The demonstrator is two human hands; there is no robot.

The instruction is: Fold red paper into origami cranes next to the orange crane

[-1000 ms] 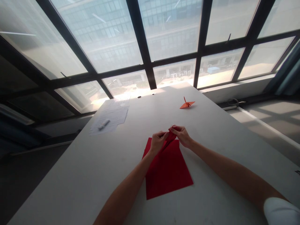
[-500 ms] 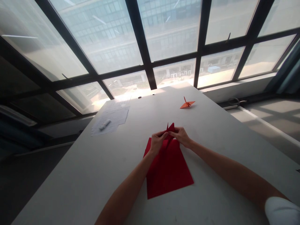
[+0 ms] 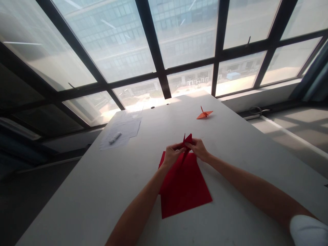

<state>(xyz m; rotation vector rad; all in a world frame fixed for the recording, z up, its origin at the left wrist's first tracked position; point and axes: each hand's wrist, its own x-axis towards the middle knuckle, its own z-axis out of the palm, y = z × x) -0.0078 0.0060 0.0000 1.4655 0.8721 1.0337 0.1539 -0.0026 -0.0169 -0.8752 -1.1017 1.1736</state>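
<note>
Between my two hands is a red origami crane, its thin points sticking up and one long point hanging down toward me. My left hand pinches it from the left, thumb and fingers closed. From the right, my right hand grips its side, the thumb on the near face. Fingers cover much of the folded paper's middle. Below and nearer to me, red paper sheets lie flat on the white table, partly beneath my left forearm.
A finished orange paper crane stands at the back right of the white table. Toward the back left lie printed papers with a white and grey object on them. Large windows rise beyond the far edge.
My left thumb and fingers have shifted slightly on the red origami crane, and its upright points have moved a little to the right. Both hands keep hold of it.
</note>
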